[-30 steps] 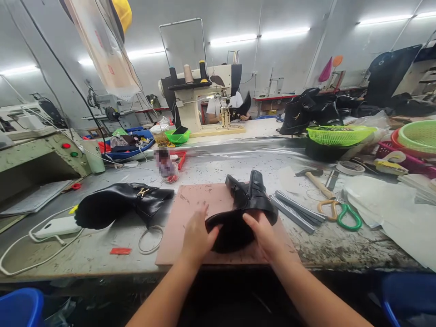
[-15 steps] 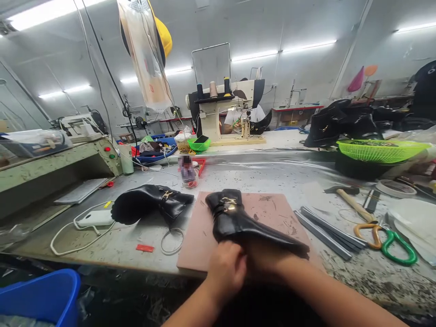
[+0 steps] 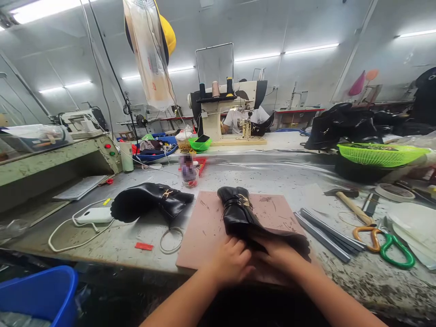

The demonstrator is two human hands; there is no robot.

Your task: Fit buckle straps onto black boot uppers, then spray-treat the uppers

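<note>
With curled fingers, our left hand (image 3: 233,262) grips the black buckled boot (image 3: 239,212); our right hand's (image 3: 284,255) grip we cannot tell.

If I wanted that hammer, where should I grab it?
Probably the middle of the wooden handle, reaching from above on the near side. The hammer slants with its dark head farther away, and the handle's near end lies close to the scissors.
</note>
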